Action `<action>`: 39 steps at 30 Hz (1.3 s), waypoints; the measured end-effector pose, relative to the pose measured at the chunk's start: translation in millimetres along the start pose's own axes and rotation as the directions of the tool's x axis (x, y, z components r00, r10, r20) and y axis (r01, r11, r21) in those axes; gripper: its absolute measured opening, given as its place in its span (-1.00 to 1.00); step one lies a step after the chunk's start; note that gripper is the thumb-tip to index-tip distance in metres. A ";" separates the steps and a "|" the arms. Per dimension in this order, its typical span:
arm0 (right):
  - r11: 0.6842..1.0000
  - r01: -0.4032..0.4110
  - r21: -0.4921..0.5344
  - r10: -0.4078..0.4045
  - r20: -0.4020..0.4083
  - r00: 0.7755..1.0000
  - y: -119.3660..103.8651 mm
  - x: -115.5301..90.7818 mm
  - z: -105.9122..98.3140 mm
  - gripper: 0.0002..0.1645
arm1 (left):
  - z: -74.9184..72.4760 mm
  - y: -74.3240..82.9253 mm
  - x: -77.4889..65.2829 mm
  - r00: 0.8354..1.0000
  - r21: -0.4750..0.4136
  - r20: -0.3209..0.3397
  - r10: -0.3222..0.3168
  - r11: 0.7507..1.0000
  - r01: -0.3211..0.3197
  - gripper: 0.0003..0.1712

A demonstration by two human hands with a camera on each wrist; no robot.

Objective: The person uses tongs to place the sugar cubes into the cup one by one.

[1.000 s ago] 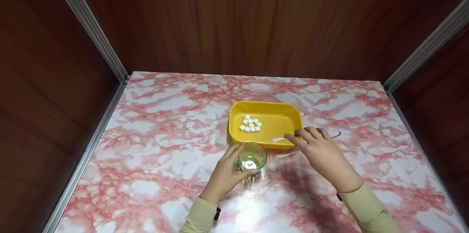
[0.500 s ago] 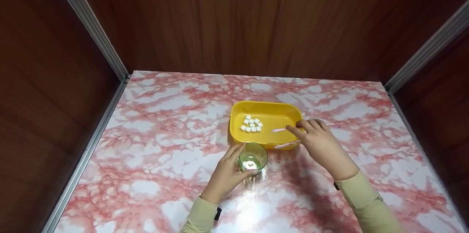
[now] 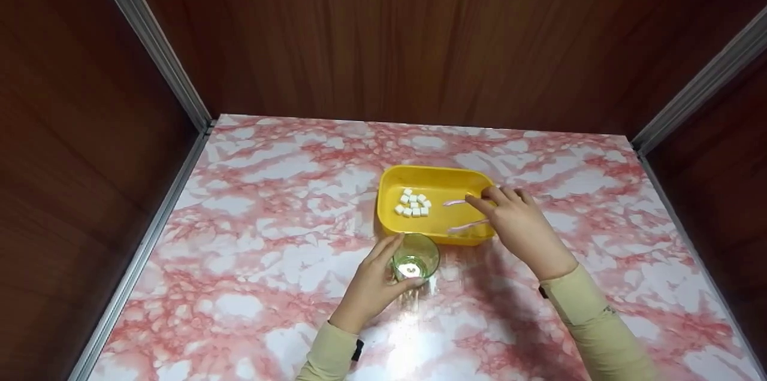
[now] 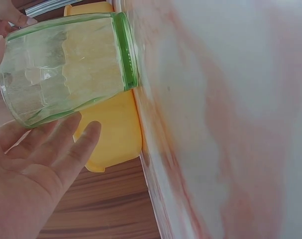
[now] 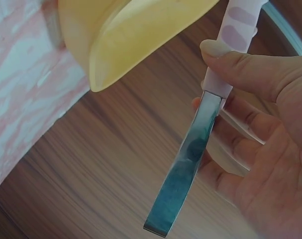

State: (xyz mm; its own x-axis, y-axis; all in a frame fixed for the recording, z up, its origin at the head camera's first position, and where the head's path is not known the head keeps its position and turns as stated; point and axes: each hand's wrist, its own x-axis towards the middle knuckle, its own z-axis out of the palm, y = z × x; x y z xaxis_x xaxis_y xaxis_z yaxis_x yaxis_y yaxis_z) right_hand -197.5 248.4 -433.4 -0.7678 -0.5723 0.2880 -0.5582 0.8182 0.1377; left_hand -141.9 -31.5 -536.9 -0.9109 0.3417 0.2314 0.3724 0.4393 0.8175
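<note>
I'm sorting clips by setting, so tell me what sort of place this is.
Probably a purpose-built work booth, though I can't be certain: a red-and-white marble-patterned tabletop is walled in by dark wood-grain panels, with grey metal strips at the corners.

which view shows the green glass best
Left wrist: the green glass appears large, side-on. The head view shows it smaller, from above, in the left hand; the right wrist view doesn't show it.
</note>
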 end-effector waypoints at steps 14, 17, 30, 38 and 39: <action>1.000 -0.007 0.017 0.006 0.026 1.000 0.8 17.4 6.8 -0.34 | -2.6 2.2 1.5 1.000 0.002 0.000 -0.010 1.000 0.010 0.02; 1.000 -0.002 0.017 0.001 0.032 1.000 1.8 21.1 10.6 -0.34 | -2.5 2.2 1.4 1.000 -0.003 0.003 -0.019 1.000 0.019 0.02; 0.999 0.018 0.030 -0.020 0.063 0.998 4.6 28.7 28.8 -0.36 | -2.4 2.2 0.6 0.999 -0.020 0.018 -0.045 0.999 0.045 0.02; 0.999 0.027 0.031 -0.029 0.067 0.997 5.5 31.6 34.6 -0.36 | -1.4 2.7 1.0 0.999 -0.012 0.016 -0.051 0.999 0.051 0.02; 0.999 0.030 0.031 -0.032 0.068 0.997 5.4 32.6 34.9 -0.37 | -1.3 2.8 1.1 0.999 -0.012 0.016 -0.049 0.999 0.050 0.02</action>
State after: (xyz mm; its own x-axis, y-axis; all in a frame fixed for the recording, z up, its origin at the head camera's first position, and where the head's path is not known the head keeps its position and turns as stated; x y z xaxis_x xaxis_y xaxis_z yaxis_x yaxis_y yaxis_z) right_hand -236.5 232.2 -456.4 -0.7693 -0.6005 0.2182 -0.5905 0.7986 0.1163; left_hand -142.1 -31.0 -533.8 -0.9253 0.3326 0.1824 0.3246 0.4453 0.8345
